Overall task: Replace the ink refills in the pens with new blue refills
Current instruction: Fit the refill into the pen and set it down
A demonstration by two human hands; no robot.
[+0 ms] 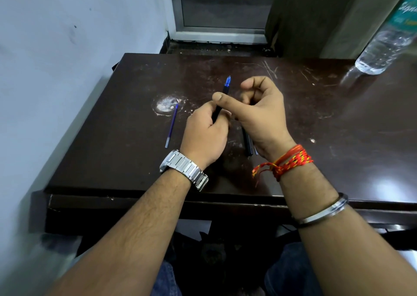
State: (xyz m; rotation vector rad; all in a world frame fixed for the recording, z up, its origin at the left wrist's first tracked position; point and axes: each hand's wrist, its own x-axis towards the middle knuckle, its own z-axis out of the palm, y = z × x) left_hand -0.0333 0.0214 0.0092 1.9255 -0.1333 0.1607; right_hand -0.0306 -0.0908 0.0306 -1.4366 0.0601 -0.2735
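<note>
A dark pen with a blue tip (pixel 225 88) points up and away over the middle of the dark table (pixel 101 151). My left hand (pixel 205 133) grips its lower barrel. My right hand (pixel 259 113) is right beside it, thumb touching the barrel, fingers curled; what lies inside them is hidden. A loose blue refill (pixel 172 124) lies on the table to the left of my hands. A second black pen (pixel 247 143) lies on the table under my right wrist, with a thin pale piece (pixel 256 150) next to it.
A clear plastic water bottle (pixel 383 45) stands at the table's far right corner. A white wall runs along the left side. Behind the table are a metal-framed door and a curtain. The table's near edge is just past my forearms.
</note>
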